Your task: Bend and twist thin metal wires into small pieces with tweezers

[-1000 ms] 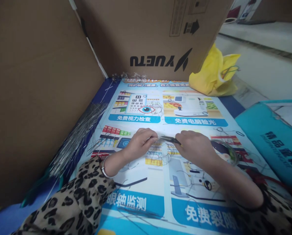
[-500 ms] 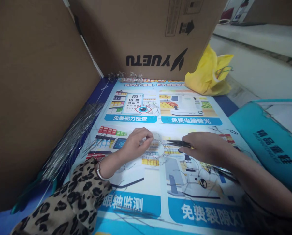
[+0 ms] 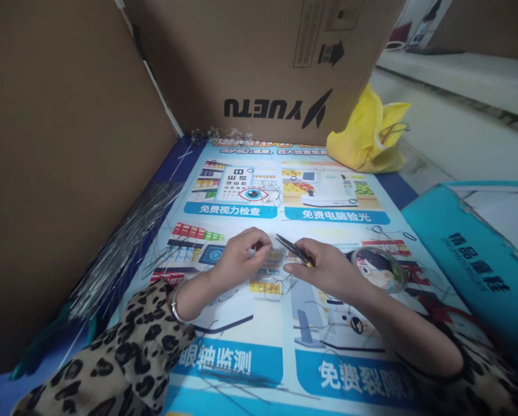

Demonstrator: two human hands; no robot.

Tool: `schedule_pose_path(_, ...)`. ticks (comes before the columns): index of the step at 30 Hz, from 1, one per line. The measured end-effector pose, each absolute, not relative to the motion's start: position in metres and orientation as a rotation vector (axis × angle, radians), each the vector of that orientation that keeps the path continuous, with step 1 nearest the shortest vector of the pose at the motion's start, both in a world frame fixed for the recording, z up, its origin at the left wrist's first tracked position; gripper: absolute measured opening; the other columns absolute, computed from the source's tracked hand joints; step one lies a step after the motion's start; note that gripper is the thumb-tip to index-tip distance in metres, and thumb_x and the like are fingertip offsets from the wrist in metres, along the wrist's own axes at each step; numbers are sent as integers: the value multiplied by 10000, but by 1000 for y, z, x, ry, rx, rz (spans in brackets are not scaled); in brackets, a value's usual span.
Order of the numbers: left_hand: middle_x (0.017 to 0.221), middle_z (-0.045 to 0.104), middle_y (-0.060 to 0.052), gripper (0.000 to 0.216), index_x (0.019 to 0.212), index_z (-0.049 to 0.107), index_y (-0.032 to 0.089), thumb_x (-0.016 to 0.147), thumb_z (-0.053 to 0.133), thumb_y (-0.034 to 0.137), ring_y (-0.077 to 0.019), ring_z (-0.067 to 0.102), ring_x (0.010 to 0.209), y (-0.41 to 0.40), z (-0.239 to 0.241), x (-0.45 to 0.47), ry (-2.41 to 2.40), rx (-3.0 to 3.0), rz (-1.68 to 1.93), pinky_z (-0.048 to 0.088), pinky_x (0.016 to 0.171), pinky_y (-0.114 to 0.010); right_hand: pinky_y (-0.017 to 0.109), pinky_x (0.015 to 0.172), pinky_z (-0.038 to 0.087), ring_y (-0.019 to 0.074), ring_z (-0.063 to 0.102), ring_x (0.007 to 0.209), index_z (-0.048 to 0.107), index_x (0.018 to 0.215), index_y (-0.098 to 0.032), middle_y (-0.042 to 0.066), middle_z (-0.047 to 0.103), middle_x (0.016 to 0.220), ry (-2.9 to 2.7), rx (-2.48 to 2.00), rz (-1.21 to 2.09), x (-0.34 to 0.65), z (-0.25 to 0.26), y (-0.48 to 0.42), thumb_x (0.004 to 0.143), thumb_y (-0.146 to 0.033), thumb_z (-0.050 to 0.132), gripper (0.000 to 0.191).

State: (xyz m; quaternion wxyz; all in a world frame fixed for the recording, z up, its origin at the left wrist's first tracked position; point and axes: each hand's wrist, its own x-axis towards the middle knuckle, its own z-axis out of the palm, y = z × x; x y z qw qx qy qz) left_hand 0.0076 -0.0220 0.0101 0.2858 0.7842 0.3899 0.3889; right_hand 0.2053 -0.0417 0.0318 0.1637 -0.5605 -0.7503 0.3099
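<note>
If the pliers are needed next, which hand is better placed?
Probably the right hand: it holds the pliers, with their tips close to the left hand, which is closed in a pinch.

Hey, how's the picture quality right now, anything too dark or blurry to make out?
Head view: the left cardboard panel is dim, the printed sheet brighter; head view, lower right: the right sleeve sinks into shadow; head view, left: strands in the wire bundle blur together; head view, centre: dark pliers in the right hand read fairly clearly.
</note>
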Motion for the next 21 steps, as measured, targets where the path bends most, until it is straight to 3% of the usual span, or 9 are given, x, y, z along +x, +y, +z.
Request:
schedule_pose_path(12, 731, 557, -9, 47, 763, 519, 157, 769, 478, 135, -101, 500, 686, -24, 13, 9, 1015, 2027, 996, 408, 649, -226, 213, 536, 297, 104, 461, 596, 527, 702, -195, -36, 502, 637, -2117, -1584, 796, 198, 26, -44, 725, -311, 508, 120)
schedule_pose_path(21, 740, 551, 4, 89, 780, 508, 162, 732, 474, 95, -98, 499, 692, -25, 13, 10, 1011, 1938, 949, 406, 653, -223, 220, 553, 293, 107, 435, 603, 435, 615, -188, -25, 438, 635, -2145, -1541, 644, 192, 23, -44, 734, -234, 461, 129)
